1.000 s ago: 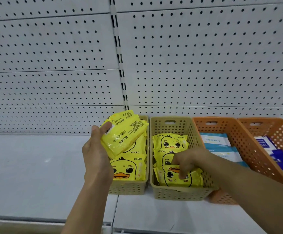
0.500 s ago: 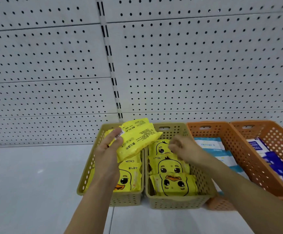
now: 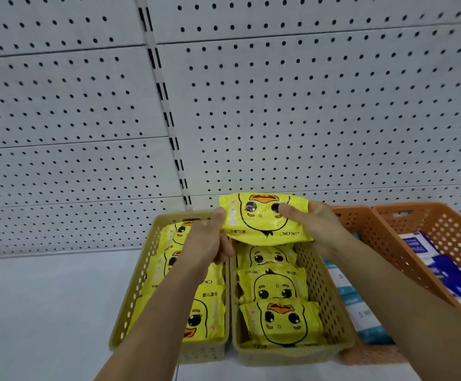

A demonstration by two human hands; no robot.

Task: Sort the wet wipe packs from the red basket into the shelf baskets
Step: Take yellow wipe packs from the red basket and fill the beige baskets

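Flipped since half a second ago: yellow duck pack (image 3: 262, 215), then printed back up in the left hand alone, now duck face toward the camera, upside down, gripped at both ends in the lower centre of the frame.

At lower left, bare grey shelf (image 3: 45, 312). Next, left tan basket (image 3: 138, 284), stocked with the same yellow packs, partly hidden behind the forearm. Left hand (image 3: 207, 243) pinching the pack's left end, thumb on top, other fingers curled beneath.

Pack held above the back of the middle tan basket (image 3: 325, 298), over three matching packs (image 3: 278, 320) lying face up; probably turned to match them before being laid in.

Right hand (image 3: 317, 226) pinching the right end, thumb pressed beside the duck's eye, remaining fingers hidden behind. At lower right, near orange basket (image 3: 372, 235) holding blue and white packs (image 3: 358, 312), then far orange basket (image 3: 452, 226).

No red basket anywhere in view.
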